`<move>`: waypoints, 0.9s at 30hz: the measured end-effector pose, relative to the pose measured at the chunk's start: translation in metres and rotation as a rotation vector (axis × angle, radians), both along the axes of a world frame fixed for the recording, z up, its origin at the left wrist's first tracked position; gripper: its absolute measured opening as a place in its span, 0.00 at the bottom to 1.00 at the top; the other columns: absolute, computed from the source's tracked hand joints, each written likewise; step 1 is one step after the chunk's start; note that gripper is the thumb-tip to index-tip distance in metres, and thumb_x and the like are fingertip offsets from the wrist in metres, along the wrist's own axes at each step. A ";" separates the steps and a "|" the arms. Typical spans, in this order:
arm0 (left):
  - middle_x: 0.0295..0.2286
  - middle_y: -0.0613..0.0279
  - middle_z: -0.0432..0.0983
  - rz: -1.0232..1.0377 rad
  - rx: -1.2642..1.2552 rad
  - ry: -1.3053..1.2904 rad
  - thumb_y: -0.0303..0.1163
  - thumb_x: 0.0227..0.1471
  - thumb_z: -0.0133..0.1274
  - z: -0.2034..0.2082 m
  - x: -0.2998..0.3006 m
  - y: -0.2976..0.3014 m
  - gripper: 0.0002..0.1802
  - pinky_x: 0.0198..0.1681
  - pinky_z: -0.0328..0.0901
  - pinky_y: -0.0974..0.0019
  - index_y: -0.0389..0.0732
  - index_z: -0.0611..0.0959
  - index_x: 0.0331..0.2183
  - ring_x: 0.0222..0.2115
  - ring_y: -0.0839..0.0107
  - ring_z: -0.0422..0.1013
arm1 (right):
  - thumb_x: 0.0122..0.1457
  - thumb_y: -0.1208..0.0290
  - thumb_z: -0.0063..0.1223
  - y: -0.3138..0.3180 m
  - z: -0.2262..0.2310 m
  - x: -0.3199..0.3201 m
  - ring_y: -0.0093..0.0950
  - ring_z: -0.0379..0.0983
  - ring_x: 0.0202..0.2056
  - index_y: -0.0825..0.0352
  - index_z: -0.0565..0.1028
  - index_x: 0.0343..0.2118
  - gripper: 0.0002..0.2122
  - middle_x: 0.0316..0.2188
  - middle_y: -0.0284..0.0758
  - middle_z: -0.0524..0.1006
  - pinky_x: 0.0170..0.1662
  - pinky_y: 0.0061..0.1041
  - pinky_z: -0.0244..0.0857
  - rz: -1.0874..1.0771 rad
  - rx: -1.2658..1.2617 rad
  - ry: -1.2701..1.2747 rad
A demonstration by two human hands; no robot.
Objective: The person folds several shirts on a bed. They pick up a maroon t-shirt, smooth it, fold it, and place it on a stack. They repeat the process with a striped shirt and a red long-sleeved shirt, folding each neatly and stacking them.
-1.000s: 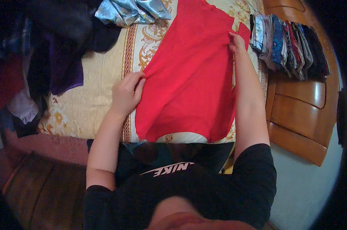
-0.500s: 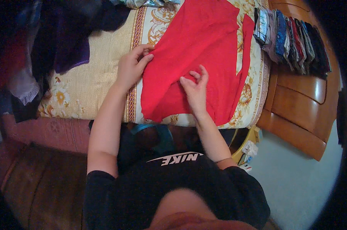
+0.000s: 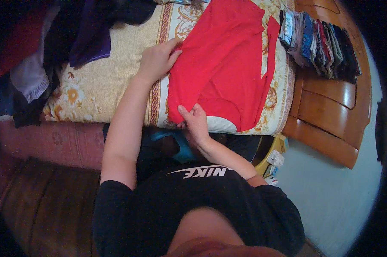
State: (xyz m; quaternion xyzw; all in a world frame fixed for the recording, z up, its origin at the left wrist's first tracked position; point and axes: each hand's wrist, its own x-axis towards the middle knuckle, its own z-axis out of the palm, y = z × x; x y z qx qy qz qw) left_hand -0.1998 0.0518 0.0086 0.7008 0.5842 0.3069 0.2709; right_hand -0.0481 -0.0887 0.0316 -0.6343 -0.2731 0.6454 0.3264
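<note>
A red garment [image 3: 223, 64] lies spread on the bed, with a narrow sleeve-like strip [image 3: 270, 47] along its right side. Its upper end runs out of the picture. My left hand [image 3: 159, 60] pinches the garment's left edge, the thumb on top and the fingertips partly hidden. At the near left corner, close to the bed's front edge, my right hand [image 3: 196, 126] is closed on the hem, thumb above and the other fingers partly under the cloth.
The bed has a patterned cream cover [image 3: 129, 55]. Dark clothes [image 3: 35, 81] lie heaped at the left. A row of folded clothes [image 3: 319, 45] stands at the far right against the wooden headboard [image 3: 326, 115]. A yellow piece of furniture [image 3: 268, 156] is by the bed's near right corner.
My right hand has moved left and nearer, from the middle of the garment to its near left corner, and has taken hold there. My left hand stays on the left edge.
</note>
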 end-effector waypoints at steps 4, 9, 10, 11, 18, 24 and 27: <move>0.39 0.57 0.71 -0.032 0.034 0.077 0.36 0.44 0.52 0.002 0.000 0.001 0.18 0.35 0.65 0.62 0.47 0.74 0.41 0.37 0.60 0.69 | 0.53 0.71 0.51 -0.012 -0.008 0.005 0.20 0.62 0.11 0.65 0.64 0.26 0.08 0.10 0.28 0.64 0.15 0.17 0.57 0.015 -0.009 0.012; 0.50 0.61 0.60 -0.160 0.335 0.187 0.34 0.40 0.53 0.008 0.005 -0.004 0.23 0.47 0.56 0.55 0.49 0.72 0.43 0.50 0.59 0.58 | 0.53 0.67 0.52 -0.018 -0.002 0.019 0.20 0.64 0.12 0.66 0.66 0.18 0.12 0.09 0.29 0.66 0.14 0.20 0.55 0.170 0.054 -0.120; 0.52 0.62 0.57 -0.199 0.330 0.269 0.36 0.40 0.54 0.024 0.013 -0.013 0.28 0.52 0.48 0.48 0.51 0.69 0.47 0.53 0.60 0.53 | 0.53 0.67 0.52 -0.021 0.003 0.027 0.19 0.64 0.11 0.65 0.66 0.16 0.13 0.09 0.28 0.66 0.14 0.20 0.55 0.152 0.082 -0.148; 0.53 0.62 0.55 -0.243 0.312 0.309 0.37 0.41 0.53 0.033 0.025 -0.022 0.29 0.53 0.46 0.47 0.52 0.68 0.49 0.54 0.61 0.51 | 0.53 0.67 0.52 -0.020 0.007 0.038 0.19 0.63 0.11 0.65 0.66 0.15 0.14 0.09 0.28 0.66 0.14 0.20 0.55 0.133 0.110 -0.177; 0.57 0.65 0.48 -0.345 0.181 0.535 0.49 0.47 0.44 0.015 0.065 -0.048 0.32 0.56 0.37 0.44 0.57 0.59 0.55 0.58 0.65 0.44 | 0.50 0.70 0.54 0.109 0.013 0.244 0.27 0.69 0.24 0.71 0.70 0.28 0.09 0.23 0.37 0.73 0.30 0.24 0.64 -0.322 0.632 -1.076; 0.57 0.66 0.46 -0.353 0.187 0.686 0.49 0.49 0.42 0.012 0.072 -0.046 0.31 0.57 0.36 0.44 0.57 0.58 0.55 0.58 0.65 0.42 | 0.44 0.69 0.53 0.202 -0.014 0.314 0.46 0.70 0.34 0.73 0.67 0.39 0.19 0.31 0.51 0.72 0.40 0.39 0.64 0.095 0.539 -1.458; 0.57 0.66 0.45 -0.363 0.155 0.746 0.49 0.49 0.42 0.015 0.074 -0.047 0.32 0.56 0.35 0.44 0.57 0.57 0.56 0.58 0.64 0.42 | 0.45 0.73 0.44 0.226 -0.020 0.341 0.49 0.70 0.34 0.72 0.68 0.40 0.17 0.30 0.52 0.73 0.39 0.41 0.64 0.180 0.378 -1.392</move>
